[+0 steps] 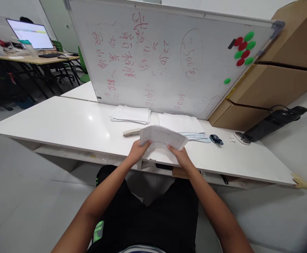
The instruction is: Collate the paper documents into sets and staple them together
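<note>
Between my two hands a few sheets of printed paper (162, 136) are held up, bowed in the middle, above the front of the white desk. My left hand (138, 150) grips their left edge with the thumb on the near face. On the right edge my right hand (180, 154) pinches them the same way. Just behind the left side of the sheets lies a stapler (131, 132), partly covered by them. Farther back rest a stack of papers (131, 114) on the left and another paper stack (181, 123) on the right.
A whiteboard (153, 63) with red writing leans behind the desk (64, 116). Cardboard boxes (280, 82) are piled at the right. A black bottle (272, 123), a dark blue object (216, 140) and white earbuds (231, 140) are on the right. Below the desktop runs an open shelf (148, 168).
</note>
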`<state>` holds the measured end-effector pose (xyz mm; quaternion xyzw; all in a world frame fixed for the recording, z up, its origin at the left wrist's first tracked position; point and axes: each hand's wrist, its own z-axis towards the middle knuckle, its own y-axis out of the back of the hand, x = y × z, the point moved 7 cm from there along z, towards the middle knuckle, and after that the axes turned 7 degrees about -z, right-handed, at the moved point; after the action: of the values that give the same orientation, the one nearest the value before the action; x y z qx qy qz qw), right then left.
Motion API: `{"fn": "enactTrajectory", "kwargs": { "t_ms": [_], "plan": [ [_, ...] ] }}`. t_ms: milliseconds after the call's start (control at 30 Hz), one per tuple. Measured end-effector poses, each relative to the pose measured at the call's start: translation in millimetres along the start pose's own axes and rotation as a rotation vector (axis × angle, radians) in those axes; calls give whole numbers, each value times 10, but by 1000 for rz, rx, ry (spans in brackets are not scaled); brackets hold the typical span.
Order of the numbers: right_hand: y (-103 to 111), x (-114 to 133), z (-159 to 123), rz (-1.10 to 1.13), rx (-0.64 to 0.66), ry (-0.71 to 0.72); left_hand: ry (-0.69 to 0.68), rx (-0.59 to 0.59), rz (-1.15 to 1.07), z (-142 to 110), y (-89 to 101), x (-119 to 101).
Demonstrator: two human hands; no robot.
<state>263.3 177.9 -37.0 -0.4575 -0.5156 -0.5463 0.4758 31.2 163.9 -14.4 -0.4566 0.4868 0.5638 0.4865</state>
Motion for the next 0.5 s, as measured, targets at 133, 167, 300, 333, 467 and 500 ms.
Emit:
{"fn": "enactTrajectory", "kwargs": {
  "t_ms": [133,167,300,333,467,500],
  "plan": [
    [60,34,13,-55,-8,-11,-2,37,19,-16,-24,-53],
    [71,35,17,-58,-25,-8,3,49,21,-17,-35,-57],
    [53,22,15,-83,-82,5,3,76,29,-21,-84,-50],
    [46,14,12,-83,-100,-1,-2,77,31,-21,-90,-49],
    [27,-7,4,-111,-141,-27,-39,89,77,18,-49,-106],
    [36,-16,3,-128,-158,-37,-70,87,108,48,-7,-150]
  ]
}}
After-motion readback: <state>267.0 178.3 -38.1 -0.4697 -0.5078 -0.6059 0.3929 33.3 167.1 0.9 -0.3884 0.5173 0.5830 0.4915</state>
